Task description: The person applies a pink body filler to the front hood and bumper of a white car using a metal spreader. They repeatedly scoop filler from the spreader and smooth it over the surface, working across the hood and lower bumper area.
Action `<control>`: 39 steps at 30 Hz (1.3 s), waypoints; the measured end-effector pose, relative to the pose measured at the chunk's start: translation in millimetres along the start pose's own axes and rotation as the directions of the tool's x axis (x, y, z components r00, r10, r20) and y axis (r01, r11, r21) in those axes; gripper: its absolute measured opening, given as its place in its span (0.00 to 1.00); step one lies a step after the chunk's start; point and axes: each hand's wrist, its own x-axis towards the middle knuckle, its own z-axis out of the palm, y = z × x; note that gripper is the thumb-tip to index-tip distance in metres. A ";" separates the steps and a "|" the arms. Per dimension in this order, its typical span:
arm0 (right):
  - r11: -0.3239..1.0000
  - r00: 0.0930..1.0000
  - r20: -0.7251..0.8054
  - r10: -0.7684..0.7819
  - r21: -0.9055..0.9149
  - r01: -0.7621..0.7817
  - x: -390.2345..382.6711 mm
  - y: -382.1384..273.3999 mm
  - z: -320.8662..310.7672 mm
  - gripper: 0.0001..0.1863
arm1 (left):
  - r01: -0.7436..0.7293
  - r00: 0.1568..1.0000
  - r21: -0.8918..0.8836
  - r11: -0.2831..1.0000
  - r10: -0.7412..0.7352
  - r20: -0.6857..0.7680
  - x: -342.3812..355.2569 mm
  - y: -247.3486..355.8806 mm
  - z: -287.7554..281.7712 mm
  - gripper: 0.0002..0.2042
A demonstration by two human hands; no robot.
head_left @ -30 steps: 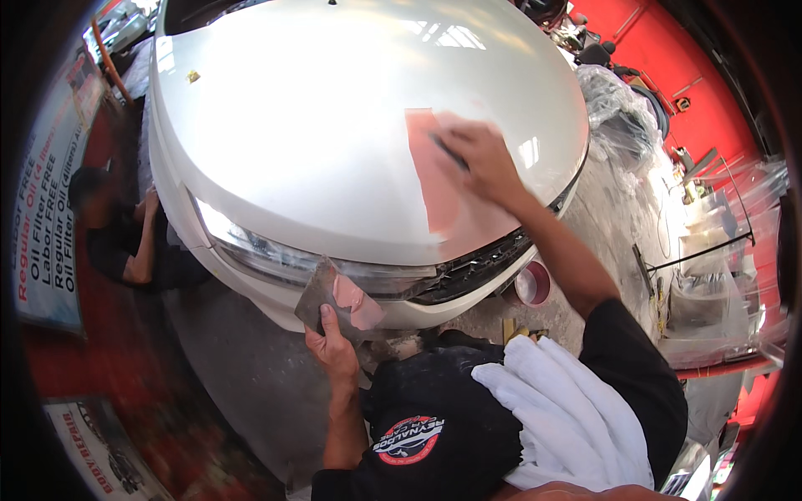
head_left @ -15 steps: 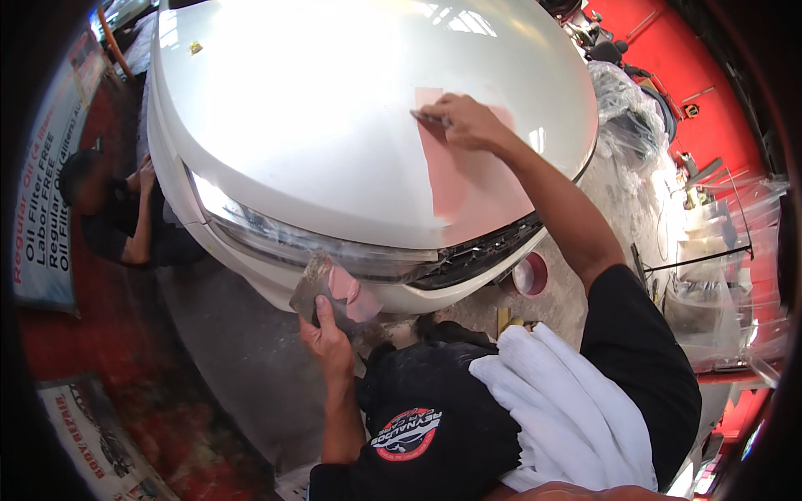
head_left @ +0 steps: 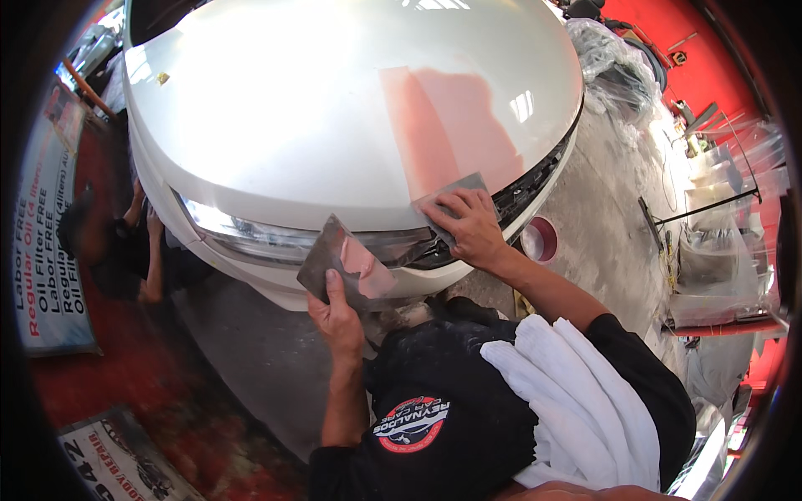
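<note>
My left hand (head_left: 336, 324) grips a flat grey putty board (head_left: 319, 257) by its near edge, thumb on top. A mound of pink body filler (head_left: 359, 260) lies on the board's right side. Fingers pressed flat along it, my right hand (head_left: 469, 225) holds a grey putty spreader (head_left: 474, 183) at the front edge of the white car hood (head_left: 276, 142). Beyond the spreader, a patch of pink filler (head_left: 458, 113) covers part of the hood, with a darker, smoother-edged strip on its left. My right fingers hide much of the spreader.
A headlight (head_left: 242, 224) and dark grille run along the car's front. At the left, a co-worker (head_left: 113, 250) crouches beside the car. A round pink-lined container (head_left: 539, 240) stands on the floor at the right. Crumpled clear plastic (head_left: 614, 75) lies farther back. White cloth (head_left: 576, 401) hangs over my shoulder.
My right hand has drawn the spreader from the patch's far end down to the hood's front edge. My left hand and the putty board have shifted slightly right. The view has also shifted.
</note>
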 end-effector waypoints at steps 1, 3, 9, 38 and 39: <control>1.000 1.000 -0.001 -0.001 -0.003 0.001 -3.2 -1.0 -0.8 0.40 | -0.013 1.000 0.016 1.000 0.013 0.000 -1.2 -1.1 -0.3 0.17; 1.000 1.000 -0.006 -0.016 -0.008 0.016 -6.7 -2.6 -3.1 0.38 | -0.014 1.000 0.018 1.000 0.014 -0.010 -4.3 -2.0 -1.8 0.17; 0.997 0.998 -0.006 -0.070 0.039 0.070 5.4 24.2 -25.6 0.33 | -0.006 0.998 -0.037 0.999 0.004 -0.062 -8.1 -5.9 -13.1 0.16; 0.999 1.000 0.029 0.002 0.035 -0.003 76.2 30.2 -11.9 0.33 | 0.026 0.997 -0.053 0.998 -0.030 -0.076 -0.6 -7.2 5.7 0.16; 1.000 1.000 0.019 0.012 0.028 -0.012 57.8 21.6 -12.0 0.34 | 0.038 0.997 -0.046 0.998 -0.041 -0.058 0.8 -5.2 8.9 0.16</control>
